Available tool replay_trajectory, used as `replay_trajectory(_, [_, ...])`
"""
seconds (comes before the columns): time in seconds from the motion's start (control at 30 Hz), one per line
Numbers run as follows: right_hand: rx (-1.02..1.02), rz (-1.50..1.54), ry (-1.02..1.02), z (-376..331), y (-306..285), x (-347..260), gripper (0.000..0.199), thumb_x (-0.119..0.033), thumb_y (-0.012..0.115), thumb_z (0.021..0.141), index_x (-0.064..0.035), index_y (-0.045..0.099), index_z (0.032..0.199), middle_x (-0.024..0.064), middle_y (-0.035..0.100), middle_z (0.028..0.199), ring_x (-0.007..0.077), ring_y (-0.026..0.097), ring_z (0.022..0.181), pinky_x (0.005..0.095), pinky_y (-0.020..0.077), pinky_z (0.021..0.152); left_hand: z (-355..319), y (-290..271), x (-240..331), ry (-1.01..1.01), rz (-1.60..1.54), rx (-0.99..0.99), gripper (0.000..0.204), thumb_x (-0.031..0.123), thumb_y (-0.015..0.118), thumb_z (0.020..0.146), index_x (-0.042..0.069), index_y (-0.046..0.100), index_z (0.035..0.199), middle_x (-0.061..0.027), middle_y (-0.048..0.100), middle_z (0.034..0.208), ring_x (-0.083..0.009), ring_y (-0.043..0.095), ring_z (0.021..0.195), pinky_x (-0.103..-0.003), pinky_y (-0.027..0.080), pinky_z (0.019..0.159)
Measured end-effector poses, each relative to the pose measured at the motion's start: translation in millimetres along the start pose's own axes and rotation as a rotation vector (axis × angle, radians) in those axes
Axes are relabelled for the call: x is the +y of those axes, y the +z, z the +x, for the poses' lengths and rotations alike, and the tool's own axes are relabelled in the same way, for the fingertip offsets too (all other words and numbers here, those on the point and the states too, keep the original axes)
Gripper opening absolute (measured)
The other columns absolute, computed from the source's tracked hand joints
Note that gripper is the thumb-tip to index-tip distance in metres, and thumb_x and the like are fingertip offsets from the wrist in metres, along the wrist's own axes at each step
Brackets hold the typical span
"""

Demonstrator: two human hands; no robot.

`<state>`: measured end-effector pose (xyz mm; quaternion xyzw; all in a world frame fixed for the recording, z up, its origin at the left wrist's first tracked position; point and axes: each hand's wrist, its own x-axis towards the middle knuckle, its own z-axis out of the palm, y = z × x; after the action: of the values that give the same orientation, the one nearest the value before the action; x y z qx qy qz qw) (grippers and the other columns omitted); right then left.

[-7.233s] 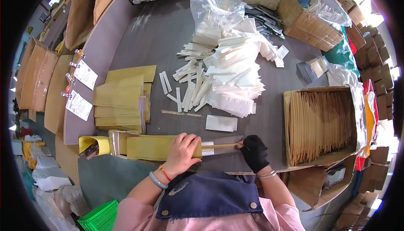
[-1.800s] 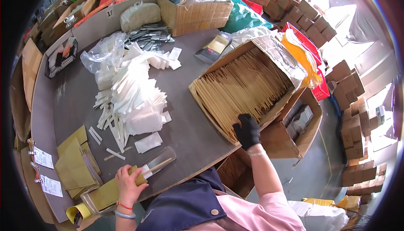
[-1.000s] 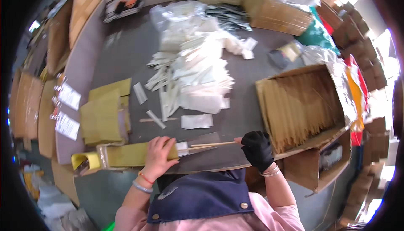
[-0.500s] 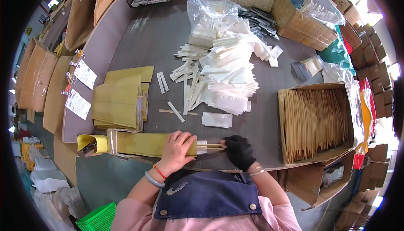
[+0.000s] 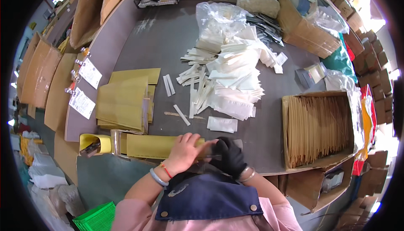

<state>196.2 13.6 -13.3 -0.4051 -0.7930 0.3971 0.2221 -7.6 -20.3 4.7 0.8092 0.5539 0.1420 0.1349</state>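
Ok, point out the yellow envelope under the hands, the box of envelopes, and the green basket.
yellow envelope [image 5: 151,146], head view, on its flat middle left of the hands.
box of envelopes [image 5: 314,97], head view, on its far cardboard rim.
green basket [image 5: 96,219], head view, on its mesh wall.

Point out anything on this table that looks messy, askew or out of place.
The white strips beside the heap of white packets lie scattered at all angles, a few strayed toward the yellow envelope stack. One white packet lies alone. The cardboard box of envelopes overhangs the table edge.
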Motion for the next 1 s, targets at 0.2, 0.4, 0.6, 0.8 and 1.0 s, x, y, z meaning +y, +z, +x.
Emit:
replay_trajectory(0.2, [-0.12,-0.534,-0.153,-8.0,-41.6,9.8,0.063,-0.041,0.084,0.062,-0.014,0.061,0.114,0.0076,0.06,0.103,0.0299,0.056,0.1,0.0458,0.0408,0.088,18.3,-68.2,-16.5,0.14,0.046,-0.207,0.016,0.008,0.064,0.071,0.014,0.066,0.085,-0.0103,0.055,0.097,-0.0299,0.052,0.095,-0.044,0.044,0.08])
replay_trajectory(0.4, [0.281,-0.503,0.057,-21.2,-82.8,11.7,0.061,-0.027,0.087,0.06,-0.0092,0.06,0.111,0.0091,0.061,0.097,0.0322,0.057,0.095,0.0425,0.0425,0.087,3.0,-90.3,-83.5,-0.174,0.224,0.317,0.03,0.004,0.073,0.067,0.007,0.067,0.097,-0.0155,0.057,0.12,-0.0362,0.054,0.113,-0.046,0.047,0.092])
replay_trajectory(0.6, [0.117,-0.562,0.022,-25.5,-78.6,1.7,0.064,-0.033,0.085,0.06,-0.009,0.059,0.114,0.0094,0.062,0.105,0.0313,0.058,0.097,0.0462,0.0402,0.092,-28.9,30.9,-23.2,-0.59,-0.042,0.252,0.088,0.042,0.09,0.06,0.002,0.054,0.13,-0.0189,0.047,0.137,-0.041,0.038,0.13,-0.06,0.023,0.111])
replay_trajectory(0.8, [0.003,-0.585,-0.044,-19.1,-78.0,-3.6,0.061,-0.037,0.084,0.062,-0.0086,0.06,0.111,0.0099,0.062,0.101,0.0322,0.058,0.095,0.0446,0.0402,0.089,-40.2,38.7,-37.9,-0.519,-0.227,0.334,0.092,0.042,0.09,0.061,0.0,0.051,0.133,-0.0208,0.047,0.138,-0.0428,0.037,0.132,-0.06,0.021,0.112])
replay_trajectory(1.0, [-0.063,-0.325,-0.179,10.8,4.3,1.1,0.066,-0.042,0.081,0.067,-0.0114,0.058,0.121,0.0124,0.058,0.115,0.0323,0.054,0.109,0.0465,0.0362,0.098,-29.4,26.3,-33.1,-0.51,-0.216,0.18,0.083,0.036,0.089,0.065,0.0,0.054,0.13,-0.0206,0.047,0.141,-0.0434,0.037,0.132,-0.059,0.027,0.11])
